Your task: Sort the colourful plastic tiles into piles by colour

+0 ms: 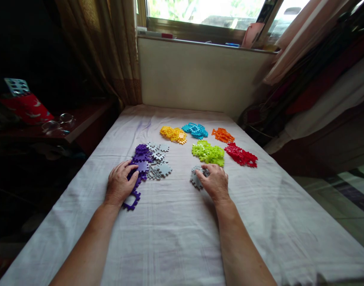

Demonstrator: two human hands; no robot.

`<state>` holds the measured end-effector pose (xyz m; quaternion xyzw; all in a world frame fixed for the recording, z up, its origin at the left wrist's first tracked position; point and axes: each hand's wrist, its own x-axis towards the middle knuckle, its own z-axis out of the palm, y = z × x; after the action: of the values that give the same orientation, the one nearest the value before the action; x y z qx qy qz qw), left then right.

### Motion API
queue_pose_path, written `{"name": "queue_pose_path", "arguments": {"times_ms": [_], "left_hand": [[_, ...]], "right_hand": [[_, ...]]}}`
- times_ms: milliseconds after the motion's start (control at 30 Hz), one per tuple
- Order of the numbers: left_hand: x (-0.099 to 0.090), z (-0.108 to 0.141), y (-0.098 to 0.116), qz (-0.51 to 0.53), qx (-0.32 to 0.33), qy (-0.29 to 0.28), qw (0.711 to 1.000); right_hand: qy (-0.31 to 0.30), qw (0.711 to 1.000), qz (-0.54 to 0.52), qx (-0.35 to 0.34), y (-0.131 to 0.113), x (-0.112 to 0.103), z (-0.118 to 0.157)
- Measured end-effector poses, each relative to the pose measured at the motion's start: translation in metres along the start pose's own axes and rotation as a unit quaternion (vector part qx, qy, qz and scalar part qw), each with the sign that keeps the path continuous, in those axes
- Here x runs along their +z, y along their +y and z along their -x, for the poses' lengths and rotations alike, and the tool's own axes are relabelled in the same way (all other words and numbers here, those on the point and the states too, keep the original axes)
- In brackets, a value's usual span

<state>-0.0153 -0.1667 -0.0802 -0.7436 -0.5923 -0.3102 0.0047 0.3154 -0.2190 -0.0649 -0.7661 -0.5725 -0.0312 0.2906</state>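
My left hand [121,182] rests on the left edge of a pile of purple interlocking plastic tiles [142,167], its fingers apart and slightly bent. One purple frame-shaped tile [132,201] lies just below the palm. Grey interlocking tiles [163,170] lie loosely against the right side of the purple pile. Further right, my right hand [214,182] has its thumb and fingers closed on a separate grey tile [196,180] at the bedsheet; other grey tiles may be beneath it. Behind this hand is a pile of lime-green tiles [208,153].
Yellow tiles [173,135], blue tiles [195,130], orange tiles [223,135] and red tiles [240,155] lie in separate piles further back on the white sheet [170,238]. A side table [80,119] with glasses [58,123] and a red container [28,109] stands left.
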Motion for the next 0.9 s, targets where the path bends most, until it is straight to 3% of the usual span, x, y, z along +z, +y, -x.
{"name": "queue_pose_path", "arguments": {"times_ms": [133,233,367,533,667,900], "left_hand": [[-0.001,0.000,0.002,0.005,-0.005,-0.003,1.000],[0.000,0.000,0.004,0.007,0.000,0.001,1.000],[0.002,0.000,0.005,0.001,0.008,-0.001,1.000],[0.002,0.002,0.005,-0.022,0.003,-0.028,0.999],[0.001,0.002,0.005,-0.036,-0.002,-0.038,0.999],[-0.001,0.002,0.008,-0.035,-0.026,-0.015,0.999]], "right_hand": [[0.033,0.999,-0.014,-0.011,-0.005,-0.001,0.002],[0.038,0.996,-0.040,-0.070,-0.024,0.002,0.008],[-0.053,0.980,-0.068,-0.180,-0.065,0.014,0.018],[-0.136,0.974,-0.028,-0.179,-0.099,0.028,0.020],[-0.153,0.974,-0.033,-0.167,-0.100,0.036,0.020],[-0.108,0.976,-0.075,-0.172,-0.088,0.029,0.025]]}}
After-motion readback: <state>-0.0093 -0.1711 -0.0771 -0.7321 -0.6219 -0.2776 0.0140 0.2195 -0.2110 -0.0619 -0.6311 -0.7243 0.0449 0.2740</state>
